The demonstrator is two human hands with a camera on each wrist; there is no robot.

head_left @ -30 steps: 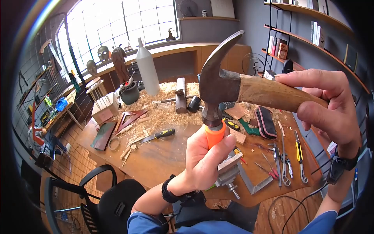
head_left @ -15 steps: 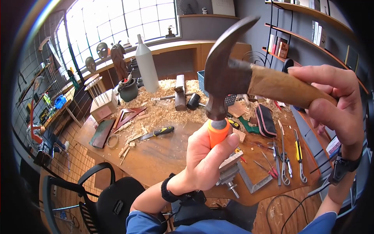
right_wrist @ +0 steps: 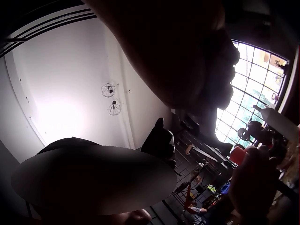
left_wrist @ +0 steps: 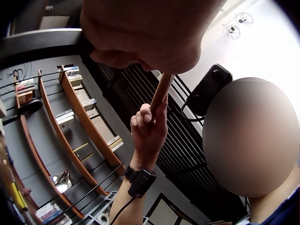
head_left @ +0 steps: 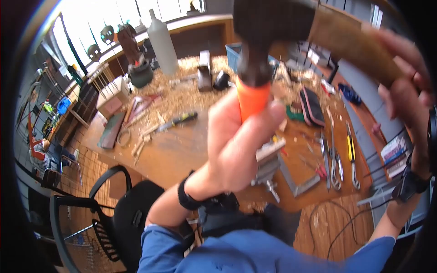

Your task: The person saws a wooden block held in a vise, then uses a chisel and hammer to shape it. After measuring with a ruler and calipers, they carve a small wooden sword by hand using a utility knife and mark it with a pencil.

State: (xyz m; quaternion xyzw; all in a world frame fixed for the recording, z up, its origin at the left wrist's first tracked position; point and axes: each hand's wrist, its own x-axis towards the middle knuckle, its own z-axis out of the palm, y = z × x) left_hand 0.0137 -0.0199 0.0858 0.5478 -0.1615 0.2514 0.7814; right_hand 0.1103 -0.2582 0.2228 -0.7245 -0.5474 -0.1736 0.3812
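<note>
In the head view my left hand holds an orange handle upright in its fist, thumb along the near side. Its lower part is hidden in the hand. Right over the handle's top sits the striking face of a claw hammer. My right hand grips the hammer's wooden handle between thumb and fingers, blurred at the upper right. The claw is cut off by the frame's top. From the left wrist, the right hand shows around the hammer's wooden handle.
Below lies a wooden table with wood shavings, a yellow-black knife, a metal square, a yellow cutter and a dark pouch. A vise sits at the near edge, a black chair to the left.
The head view has tilted down, so the table sits higher. Both hands, the hammer and the orange handle are higher in view; the hammer looks larger and its claw has left the frame.
</note>
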